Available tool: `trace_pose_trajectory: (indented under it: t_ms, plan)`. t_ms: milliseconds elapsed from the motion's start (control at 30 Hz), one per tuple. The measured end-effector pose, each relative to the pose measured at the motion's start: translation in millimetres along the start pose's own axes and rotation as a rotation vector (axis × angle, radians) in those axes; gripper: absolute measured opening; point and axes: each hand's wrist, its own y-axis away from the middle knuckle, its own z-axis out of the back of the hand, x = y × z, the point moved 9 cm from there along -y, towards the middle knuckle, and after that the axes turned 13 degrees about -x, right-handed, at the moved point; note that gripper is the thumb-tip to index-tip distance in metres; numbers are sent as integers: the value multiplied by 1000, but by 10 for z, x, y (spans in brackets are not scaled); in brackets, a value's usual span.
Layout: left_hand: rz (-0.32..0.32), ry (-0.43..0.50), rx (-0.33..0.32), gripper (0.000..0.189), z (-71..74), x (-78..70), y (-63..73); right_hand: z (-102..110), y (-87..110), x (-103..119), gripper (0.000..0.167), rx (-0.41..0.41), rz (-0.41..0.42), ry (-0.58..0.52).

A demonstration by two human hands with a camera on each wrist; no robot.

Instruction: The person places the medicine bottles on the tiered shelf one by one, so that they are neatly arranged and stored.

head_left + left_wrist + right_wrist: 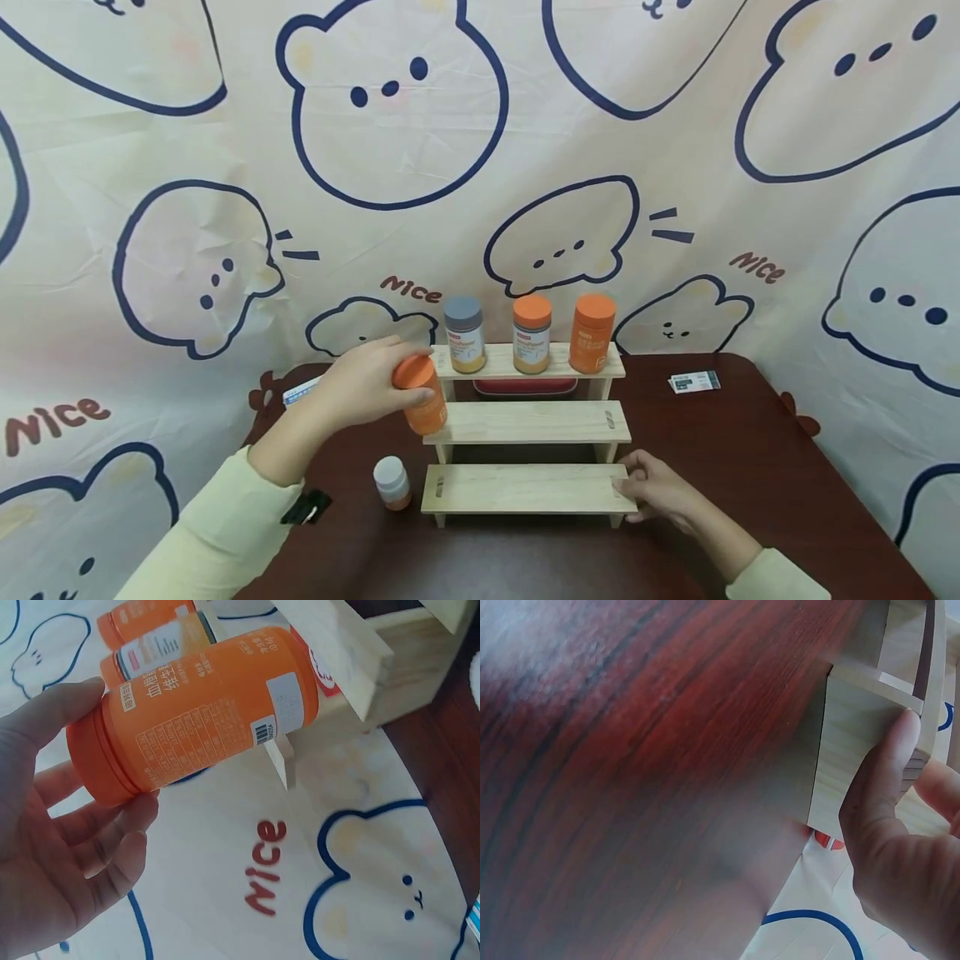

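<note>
My left hand [367,383] grips an orange supplement bottle [426,412] by its lid, tilted, at the left end of the middle step of a wooden three-step rack [525,487]. Whether the bottle touches that step I cannot tell. In the left wrist view, thumb and fingers pinch the lid, and the bottle's printed label [180,742] faces the camera. My right hand [660,487] holds the right end of the bottom step; the right wrist view shows the thumb [889,761] against the pale wood. On the top step stand a grey-lidded bottle [465,337], an orange-lidded bottle [532,335] and an all-orange bottle [592,335].
A small white-capped bottle [392,483] stands on the dark table [345,558], left of the rack. A red object [525,387] shows behind the rack. Small printed boxes lie at the back right [694,382] and behind my left wrist. A patterned cloth hangs behind.
</note>
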Motion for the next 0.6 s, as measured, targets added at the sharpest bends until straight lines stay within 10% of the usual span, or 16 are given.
trace_pose_trajectory:
  t_ms: [600]
  plan:
    - [-110,116,123,55,-546,-302,-253,23,-21,76,41,6,38,11]
